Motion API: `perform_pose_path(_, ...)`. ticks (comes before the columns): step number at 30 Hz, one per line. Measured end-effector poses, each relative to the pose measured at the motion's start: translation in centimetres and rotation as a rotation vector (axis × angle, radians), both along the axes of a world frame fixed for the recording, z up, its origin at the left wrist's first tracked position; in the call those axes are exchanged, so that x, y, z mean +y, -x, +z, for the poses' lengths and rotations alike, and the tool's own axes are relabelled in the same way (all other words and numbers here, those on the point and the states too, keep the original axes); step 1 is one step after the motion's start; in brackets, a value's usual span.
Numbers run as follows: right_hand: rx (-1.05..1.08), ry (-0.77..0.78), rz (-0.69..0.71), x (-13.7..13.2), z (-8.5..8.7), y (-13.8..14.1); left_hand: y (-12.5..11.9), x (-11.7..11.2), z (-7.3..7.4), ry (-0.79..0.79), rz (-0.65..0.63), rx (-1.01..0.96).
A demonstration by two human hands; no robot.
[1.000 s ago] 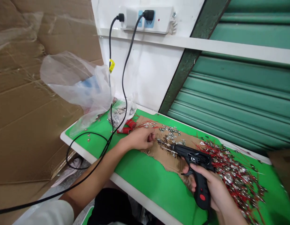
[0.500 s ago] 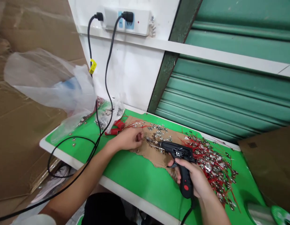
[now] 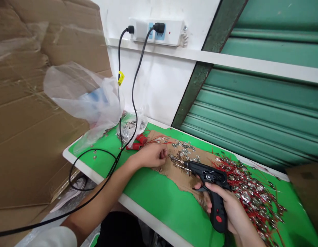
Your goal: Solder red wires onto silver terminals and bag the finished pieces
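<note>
A black soldering gun with a red dot on its grip is wrapped in the fingers of my right hand. Its metal tip points left, low over a torn piece of cardboard. My left hand is closed in a pinch just left of the tip, on what looks like the end of a thin red wire, mostly hidden by the fingers. Small metal tabs lie scattered on the cardboard behind the tip. To the right is a large heap of red wires with metal tabs.
Red wire bundles and a clear bag of metal parts lie behind my left hand. Black cords hang from a wall socket and cross my left forearm. A large cardboard box stands left of the green tabletop.
The view has shifted, so everything appears farther right and slightly lower. Both hands keep nearly the same position over the cardboard, with the soldering gun still in my right hand.
</note>
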State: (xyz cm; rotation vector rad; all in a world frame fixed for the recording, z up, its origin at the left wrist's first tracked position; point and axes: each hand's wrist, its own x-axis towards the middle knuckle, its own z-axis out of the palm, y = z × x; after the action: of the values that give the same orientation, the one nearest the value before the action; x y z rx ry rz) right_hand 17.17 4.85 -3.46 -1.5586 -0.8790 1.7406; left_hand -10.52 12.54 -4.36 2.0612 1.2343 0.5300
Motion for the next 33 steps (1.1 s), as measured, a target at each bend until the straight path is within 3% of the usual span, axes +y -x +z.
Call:
perform_pose_path(11,-0.082,0.012,-0.031,-0.26,0.9,0.57,0.01,0.02,-0.14,-0.006,0.007,0.004)
perform_pose_path(23,-0.128,-0.025,-0.016,-0.33,0.6,0.49,0.03,0.05,-0.15,-0.017,0.008,-0.004)
perform_pose_path(33,0.062,0.046,0.014,0.05,0.42,0.07,0.05,0.25,-0.64,-0.041,-0.001,-0.005)
